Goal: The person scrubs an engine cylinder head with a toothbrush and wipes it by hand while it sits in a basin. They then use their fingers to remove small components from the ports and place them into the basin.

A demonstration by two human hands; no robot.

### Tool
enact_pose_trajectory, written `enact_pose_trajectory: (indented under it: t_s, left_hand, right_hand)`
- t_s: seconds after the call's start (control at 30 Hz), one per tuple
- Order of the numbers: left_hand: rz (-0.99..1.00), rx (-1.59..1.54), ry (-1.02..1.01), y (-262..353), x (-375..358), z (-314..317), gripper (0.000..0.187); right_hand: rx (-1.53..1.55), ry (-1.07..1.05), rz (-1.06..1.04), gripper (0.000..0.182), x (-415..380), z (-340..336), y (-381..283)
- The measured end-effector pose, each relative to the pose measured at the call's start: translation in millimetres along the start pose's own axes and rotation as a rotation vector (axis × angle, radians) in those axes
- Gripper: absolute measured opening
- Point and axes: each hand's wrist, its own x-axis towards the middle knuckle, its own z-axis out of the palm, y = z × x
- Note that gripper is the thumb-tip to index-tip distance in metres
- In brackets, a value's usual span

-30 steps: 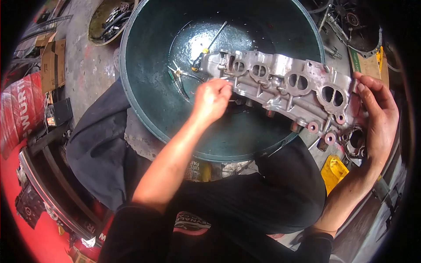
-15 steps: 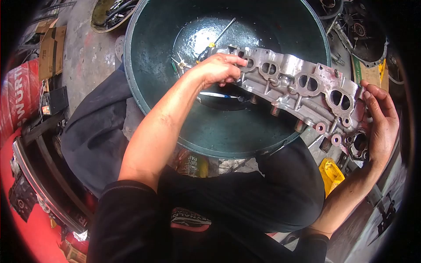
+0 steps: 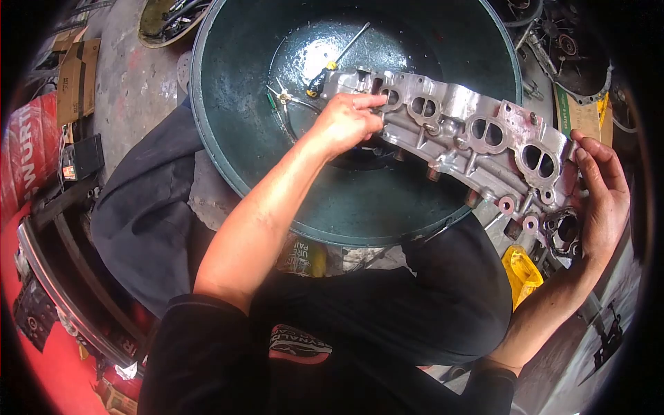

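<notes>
A grey metal cylinder head (image 3: 460, 142) with a row of oval, divided ports lies slantwise over the right part of a large dark green tub (image 3: 228, 155). My left hand (image 3: 349, 123) is closed at its far-left part, the index fingertip at a port and the other fingers curled. My right hand (image 3: 603, 187) grips the right end, thumb and fingers around its edge. Inside the tub, left of the part, are a screwdriver (image 3: 318, 79) with a yellow and black handle and a few small tools (image 3: 282, 97), one green-handled.
Between my knees below the tub stands a paint can (image 3: 302, 256). Something yellow (image 3: 522, 275) lies by my right forearm. A greasy metal housing (image 3: 577, 59) is at the upper right, a basin of parts (image 3: 169, 24) at upper left. A red drum (image 3: 31, 149) and cardboard (image 3: 78, 81) stand left.
My left hand has shifted slightly down and left along the cylinder head. A white and blue brush seen below it in the tub is now out of sight. My right hand stays put.
</notes>
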Motion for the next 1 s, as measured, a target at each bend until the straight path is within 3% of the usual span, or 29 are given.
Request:
enact_pose_trajectory:
  t_s: [0.1,0.2,0.27,0.37,0.43,0.5,0.57,0.67,0.77,0.87,1.0]
  left_hand:
    - [0.174,0.212,-0.091,-15.5,-2.0,-21.2,0.040]
    - [0.036,0.100,0.011,-16.0,-19.8,-53.2,0.036]
    - [0.089,0.642,0.465,-61.9,-14.0,-82.9,0.033]
    - [-0.054,1.009,0.553,-81.3,-16.7,-82.4,0.031]
    - [0.355,0.856,0.599,-69.8,-9.6,-59.5,0.027]
    - [0.478,0.681,0.550,-40.5,-1.5,-30.2,0.029]
    - [0.497,0.748,0.428,-28.2,17.8,-13.8,0.028]
    - [0.441,0.735,0.291,-24.3,31.9,-8.2,0.024]
    - [0.352,0.628,0.258,-14.5,33.1,-9.3,0.021]
    - [0.492,0.599,0.228,-17.8,34.6,-9.2,0.020]
    - [0.414,0.394,0.093,-19.5,51.9,-13.2,0.020]
  right_hand:
    - [-0.023,0.014,-0.066,0.026,-0.6,0.6,2.2]
    - [-0.049,0.020,-0.096,0.026,1.9,1.1,1.7]
    - [0.001,-0.015,-0.080,0.025,1.6,0.1,1.1]
    - [0.008,0.002,-0.097,0.023,1.4,3.0,-1.0]
    - [-0.017,0.025,-0.112,0.023,1.9,2.6,1.1]
    - [-0.041,0.020,-0.138,0.023,3.6,0.4,2.6]
    - [-0.021,-0.013,-0.023,0.026,3.2,-2.8,-0.6]
    - [0.035,-0.047,-0.019,0.027,6.5,-8.7,7.3]
    - [0.011,-0.022,-0.014,0.025,4.8,-6.3,3.4]
    - [0.103,0.003,-0.053,0.026,4.5,-2.5,3.4]
    - [0.048,0.005,-0.050,0.025,5.1,-2.1,2.0]
